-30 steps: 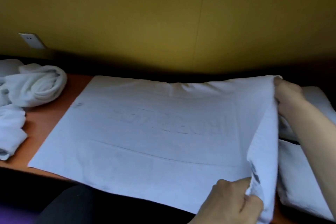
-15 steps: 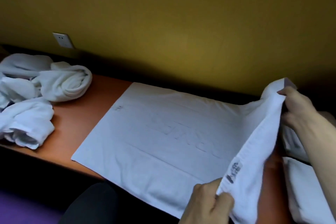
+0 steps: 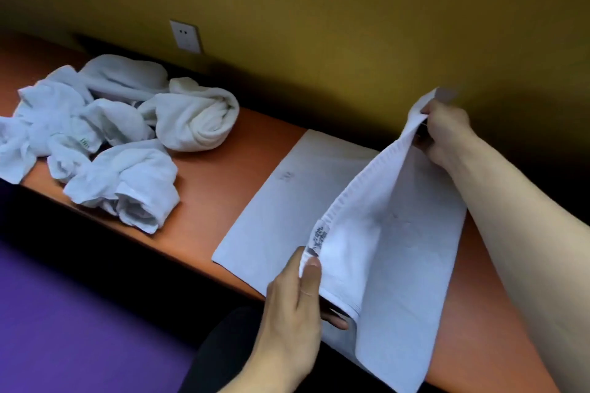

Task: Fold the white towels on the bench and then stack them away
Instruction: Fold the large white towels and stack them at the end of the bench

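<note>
I have the white towel (image 3: 287, 210) half lifted off the orange bench (image 3: 204, 188). My left hand (image 3: 293, 306) pinches the near corner of the raised edge, thumb on top beside the printed label (image 3: 319, 239), fingers curled under the cloth. My right hand (image 3: 447, 134) grips the far corner of that same hemmed edge, closed tight on the fabric and held above the bench, close to the yellow wall (image 3: 351, 25). Between my two hands the edge runs taut and slanted, and the lifted part hangs down from it on the right-hand side. Left of my hands, the rest of the towel lies flat on the bench, its near border at the bench's front edge. Farther out to the left of my left hand, well apart from it, sits the pile of crumpled white towels (image 3: 105, 137), unfolded and bunched together. Above that pile a wall socket (image 3: 185, 37) sits on the wall. Below my left hand I see a purple floor (image 3: 79, 329).
</note>
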### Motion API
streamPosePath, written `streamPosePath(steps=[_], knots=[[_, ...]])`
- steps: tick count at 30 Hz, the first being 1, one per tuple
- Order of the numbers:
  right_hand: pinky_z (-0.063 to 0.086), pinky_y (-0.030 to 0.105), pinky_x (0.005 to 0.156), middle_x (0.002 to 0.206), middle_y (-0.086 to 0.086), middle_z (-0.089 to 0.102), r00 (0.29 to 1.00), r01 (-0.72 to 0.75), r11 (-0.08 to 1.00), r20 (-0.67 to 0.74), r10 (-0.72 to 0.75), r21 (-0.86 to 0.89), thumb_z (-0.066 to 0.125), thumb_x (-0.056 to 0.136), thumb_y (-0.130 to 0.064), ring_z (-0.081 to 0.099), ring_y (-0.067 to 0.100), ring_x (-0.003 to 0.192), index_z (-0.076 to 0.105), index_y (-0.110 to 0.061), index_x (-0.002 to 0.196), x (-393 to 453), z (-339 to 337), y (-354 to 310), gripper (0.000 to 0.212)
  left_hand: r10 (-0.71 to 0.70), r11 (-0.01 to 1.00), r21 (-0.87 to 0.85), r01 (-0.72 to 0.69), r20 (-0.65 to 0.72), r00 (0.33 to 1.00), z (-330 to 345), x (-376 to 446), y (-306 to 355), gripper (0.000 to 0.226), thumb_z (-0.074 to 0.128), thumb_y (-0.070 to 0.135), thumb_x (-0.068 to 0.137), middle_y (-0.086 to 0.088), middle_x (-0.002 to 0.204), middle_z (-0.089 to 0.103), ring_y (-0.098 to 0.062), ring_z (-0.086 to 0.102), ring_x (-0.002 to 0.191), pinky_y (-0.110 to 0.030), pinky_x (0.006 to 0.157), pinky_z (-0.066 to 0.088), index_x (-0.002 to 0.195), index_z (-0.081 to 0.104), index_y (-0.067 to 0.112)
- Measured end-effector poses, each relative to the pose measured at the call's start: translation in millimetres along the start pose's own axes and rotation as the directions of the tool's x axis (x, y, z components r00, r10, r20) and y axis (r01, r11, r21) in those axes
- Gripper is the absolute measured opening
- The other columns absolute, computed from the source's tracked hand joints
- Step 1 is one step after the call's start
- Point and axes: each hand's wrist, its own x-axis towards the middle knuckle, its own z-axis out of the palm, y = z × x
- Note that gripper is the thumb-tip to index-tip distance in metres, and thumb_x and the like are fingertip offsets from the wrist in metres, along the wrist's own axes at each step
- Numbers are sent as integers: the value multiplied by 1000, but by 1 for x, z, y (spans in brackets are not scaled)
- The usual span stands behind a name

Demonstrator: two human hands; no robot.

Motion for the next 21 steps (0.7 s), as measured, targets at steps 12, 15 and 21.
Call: streamPosePath(steps=[12, 15, 21], knots=[[54, 36, 72, 91, 11, 67, 990, 98, 952, 126, -63, -291, 41, 105, -21, 63, 22, 76, 57, -9, 129, 6, 137, 52, 31, -124, 948, 254, 194, -269, 955, -108, 49, -49, 34, 40, 25, 106, -7, 74, 72, -21, 72, 52, -21, 51, 49, 85, 64, 12], [49, 27, 59, 95, 4, 64, 974, 162, 928, 207, -96, -335, 42, 107, -23, 59, 16, 74, 37, -19, 153, -8, 123, 86, 46, -155, 862, 427, 274, -294, 943, -125, 64, -81, 31, 43, 35, 101, -2, 64, 69, -25, 71, 62, -35, 64, 58, 82, 64, 22], [47, 24, 57, 91, 6, 68, 982, 177, 871, 144, -124, -457, 51, 102, -12, 60, 12, 68, 49, -31, 139, -100, 8, 184, 42, -80, 741, 622, 253, -293, 953, -128, 71, -100, 29, 49, 40, 97, -1, 65, 60, -34, 61, 72, -45, 69, 50, 75, 49, 22]])
